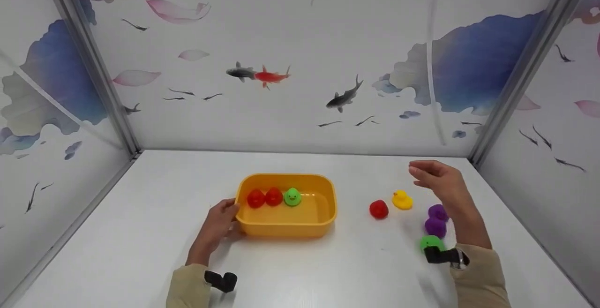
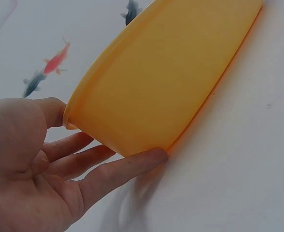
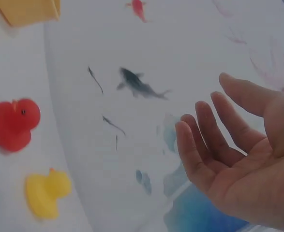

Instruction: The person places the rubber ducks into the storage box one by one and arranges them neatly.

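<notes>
My left hand [image 1: 218,223] holds the left end of a yellow plastic bin [image 1: 286,229]; in the left wrist view the thumb is at the rim and the fingers lie along the outer wall. Inside are two red ducks, one at the left [image 1: 256,199] and one beside it [image 1: 273,196], and a green duck [image 1: 292,197] facing me. My right hand [image 1: 443,181] is raised at the right, fingers loosely bent with nothing between them. Nearest to it are a yellow rubber duck [image 1: 402,200] and a red rubber duck [image 1: 378,209], both also in the right wrist view.
Two purple ducks [image 1: 436,227] and another green duck [image 1: 430,242] are beside and partly behind my right forearm. The white table [image 1: 328,270] is bounded by printed panels with fish and petals [image 1: 300,125] at the back and sides.
</notes>
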